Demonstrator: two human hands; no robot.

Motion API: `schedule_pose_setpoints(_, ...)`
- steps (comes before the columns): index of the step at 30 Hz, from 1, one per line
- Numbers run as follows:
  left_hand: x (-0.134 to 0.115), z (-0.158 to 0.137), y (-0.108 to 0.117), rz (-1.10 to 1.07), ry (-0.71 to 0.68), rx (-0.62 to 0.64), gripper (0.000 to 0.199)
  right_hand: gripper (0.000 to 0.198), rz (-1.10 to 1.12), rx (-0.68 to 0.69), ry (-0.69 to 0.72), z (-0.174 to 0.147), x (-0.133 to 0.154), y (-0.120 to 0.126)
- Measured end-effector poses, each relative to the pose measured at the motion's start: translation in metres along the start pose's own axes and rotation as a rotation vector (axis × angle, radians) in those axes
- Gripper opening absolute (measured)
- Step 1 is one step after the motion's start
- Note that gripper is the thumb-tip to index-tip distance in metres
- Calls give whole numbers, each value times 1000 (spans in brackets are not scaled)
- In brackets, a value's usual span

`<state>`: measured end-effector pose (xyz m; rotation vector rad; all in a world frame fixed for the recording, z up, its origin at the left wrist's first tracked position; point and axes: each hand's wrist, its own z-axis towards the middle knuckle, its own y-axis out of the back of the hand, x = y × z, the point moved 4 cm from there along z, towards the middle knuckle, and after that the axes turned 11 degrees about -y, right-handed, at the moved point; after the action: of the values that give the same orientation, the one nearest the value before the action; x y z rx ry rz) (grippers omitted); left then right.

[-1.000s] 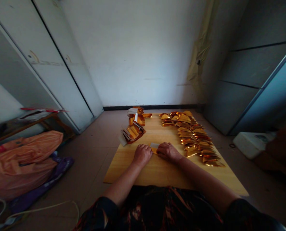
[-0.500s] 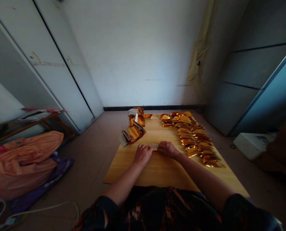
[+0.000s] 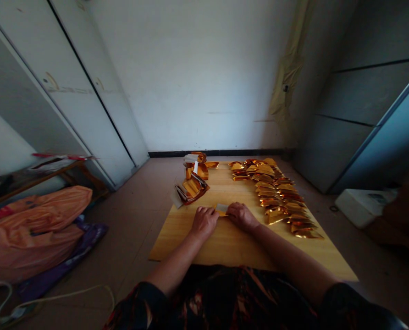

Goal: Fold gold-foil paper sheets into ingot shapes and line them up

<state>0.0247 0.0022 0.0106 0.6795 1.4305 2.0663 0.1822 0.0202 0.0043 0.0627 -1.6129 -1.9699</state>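
Between my two hands, low over the wooden board (image 3: 187,238), is a small sheet of gold foil paper (image 3: 221,210), its pale grey side up and a gold strip along the near edge. The fingers of my left hand (image 3: 204,222) are closed on its left end. My right hand (image 3: 243,216) is closed on the right end, knuckles up; its fingertips are hidden. Beyond my left hand stand stacks of gold paper sheets (image 3: 192,188). Rows of folded gold paper pieces (image 3: 276,197) lie to the right of my right hand.
A single folded gold piece (image 3: 212,165) lies by the far stacks. An orange bag (image 3: 35,233) and a cable (image 3: 67,298) are on the floor at left. Grey cabinets (image 3: 97,91) stand at left, a white box (image 3: 359,208) at right.
More of the paper's grey face and its gold near edge now show between my hands. My right hand has shifted slightly to the right; my left hand has hardly moved.
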Motion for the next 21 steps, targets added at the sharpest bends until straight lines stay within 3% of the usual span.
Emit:
schedule_pose_setpoints(7,1,-8,9,-35,-100,65,24,12,120,43,-35,7,-4,6)
schedule_pose_setpoints(21,10,-10,4,-56,-137,130,33,15,-29,216,-333,29,-4,1)
